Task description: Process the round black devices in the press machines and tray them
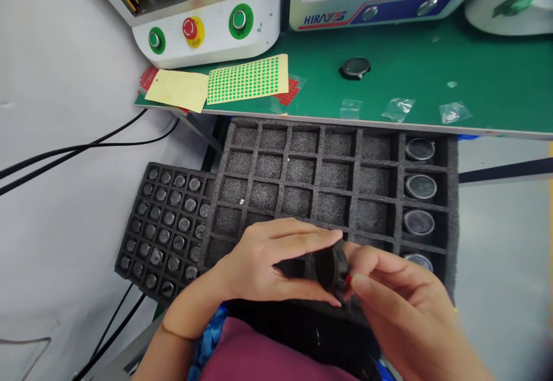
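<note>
My left hand grips a black round watch case between thumb and fingers, tilted up on its edge. Against the case's right side, my right hand pinches with thumb and forefinger. A tiny red piece shows at those fingertips; its kind is too small to make out. Both hands are above a dark foam tray with square compartments. Its right column holds several round watch cases. Another dark watch case lies on the green bench.
A smaller foam tray of round parts sits at left. Along the green bench are a green-dot sticker sheet, a blank yellow sheet, and small clear plastic pieces. Behind stand a push-button machine and a monitor.
</note>
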